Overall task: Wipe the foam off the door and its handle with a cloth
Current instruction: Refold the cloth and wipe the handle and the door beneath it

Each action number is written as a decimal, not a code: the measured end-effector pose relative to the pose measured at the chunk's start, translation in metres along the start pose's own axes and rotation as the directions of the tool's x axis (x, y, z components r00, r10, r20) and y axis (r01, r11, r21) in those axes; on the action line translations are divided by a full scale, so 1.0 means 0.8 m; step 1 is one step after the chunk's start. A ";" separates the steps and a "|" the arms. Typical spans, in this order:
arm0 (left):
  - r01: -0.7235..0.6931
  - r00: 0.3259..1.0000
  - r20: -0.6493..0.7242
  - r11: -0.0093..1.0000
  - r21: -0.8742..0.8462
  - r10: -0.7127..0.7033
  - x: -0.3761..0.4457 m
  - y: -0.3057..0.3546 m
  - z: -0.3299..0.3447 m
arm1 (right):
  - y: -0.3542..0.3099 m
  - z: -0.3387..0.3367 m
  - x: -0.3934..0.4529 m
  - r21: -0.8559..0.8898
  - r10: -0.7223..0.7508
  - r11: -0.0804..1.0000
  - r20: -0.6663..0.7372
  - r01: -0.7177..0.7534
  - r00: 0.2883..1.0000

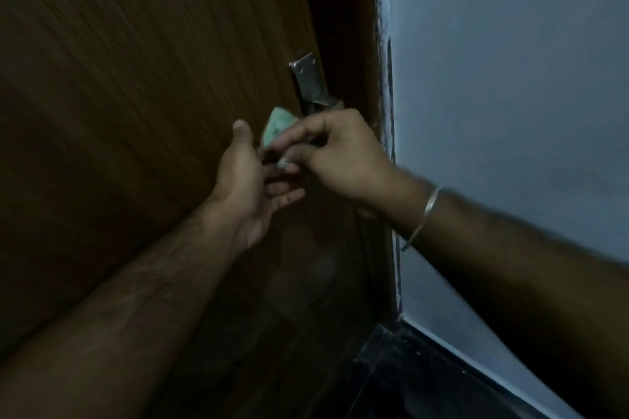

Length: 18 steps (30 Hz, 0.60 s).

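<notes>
A brown wooden door [136,78] fills the left of the head view. Its metal handle plate [308,78] sits near the door's right edge, and the lever is mostly hidden behind my hands. My right hand [340,160] pinches a small pale green cloth [277,127] just below the plate. My left hand [252,180] is held palm up beside it, fingers spread, touching the cloth's lower edge under my right fingers. The scene is dim and I can make out no foam.
A pale blue wall [510,112] stands right of the dark door frame [354,44]. A dark skirting and floor [408,367] lie at the lower right. A metal bangle [423,214] circles my right wrist.
</notes>
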<state>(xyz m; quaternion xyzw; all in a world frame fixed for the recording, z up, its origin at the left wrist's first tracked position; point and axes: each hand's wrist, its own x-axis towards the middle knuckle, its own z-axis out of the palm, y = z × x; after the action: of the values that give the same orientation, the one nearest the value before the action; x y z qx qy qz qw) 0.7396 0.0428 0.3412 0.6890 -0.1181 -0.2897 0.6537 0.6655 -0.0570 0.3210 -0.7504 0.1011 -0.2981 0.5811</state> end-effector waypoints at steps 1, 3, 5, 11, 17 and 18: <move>0.018 1.000 -0.001 1.000 -0.022 -0.018 -0.001 0.002 0.000 | -0.009 -0.013 0.000 0.113 0.043 0.992 0.067 -0.050 0.997; 0.058 0.998 0.006 0.998 -0.029 -0.058 -0.002 0.008 0.002 | -0.020 -0.041 0.011 0.145 0.031 0.989 -0.058 -0.022 0.998; 0.042 0.999 0.015 0.999 -0.011 -0.042 -0.001 0.011 0.005 | -0.030 -0.062 0.035 -0.110 -0.066 0.993 -0.199 0.045 0.978; -0.011 1.000 0.004 1.000 0.023 0.011 -0.001 0.004 0.013 | -0.029 -0.047 0.078 -0.800 -0.029 0.598 0.040 0.050 0.999; -0.017 1.000 -0.005 1.000 -0.017 0.017 -0.001 0.002 0.016 | -0.054 -0.041 0.087 -0.825 0.030 0.558 0.122 0.084 0.992; -0.007 1.000 -0.006 1.000 -0.030 0.007 -0.002 0.002 0.016 | -0.061 -0.049 0.088 -0.801 0.055 0.594 0.132 0.074 0.990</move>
<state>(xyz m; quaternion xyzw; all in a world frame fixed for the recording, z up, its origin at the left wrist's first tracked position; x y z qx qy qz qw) 0.7315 0.0330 0.3437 0.6796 -0.1143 -0.2871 0.6653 0.6906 -0.1092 0.3956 -0.9515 0.1786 -0.1692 0.1849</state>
